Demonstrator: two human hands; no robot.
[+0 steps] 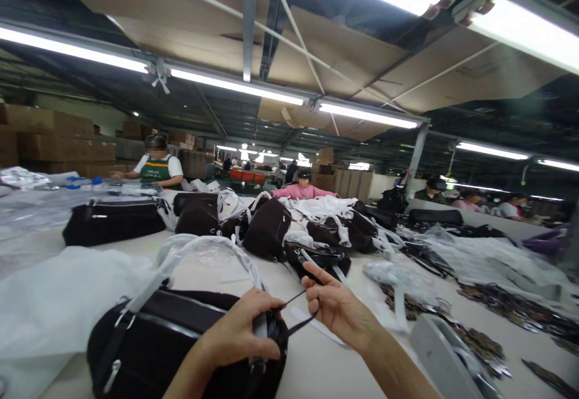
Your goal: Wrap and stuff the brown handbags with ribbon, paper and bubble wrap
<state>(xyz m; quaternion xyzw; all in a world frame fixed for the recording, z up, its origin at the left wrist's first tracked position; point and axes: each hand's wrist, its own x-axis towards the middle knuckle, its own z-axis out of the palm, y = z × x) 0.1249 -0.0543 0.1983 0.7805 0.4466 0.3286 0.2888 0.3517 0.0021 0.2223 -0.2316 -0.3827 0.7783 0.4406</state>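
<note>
A black bag [181, 333] lies at the lower left of the head view, its arched handle [203, 243] wrapped in pale material. My left hand [246, 329] is closed on the handle's right end, by the bag's right side. To its right, my right hand [332, 302] pinches a thin black strap [301, 325] that runs to the bag beside my left fingers. The right index finger points up and away from the others. What lies under my left fingers is partly hidden.
Several dark bags [266, 230] with white wrapping lie across the table [325, 366]. Clear plastic and a grey box [446, 351] are at the right, white sheeting [67, 302] at the left. A person in pink [303, 191] and one in a green apron [156, 170] are beyond.
</note>
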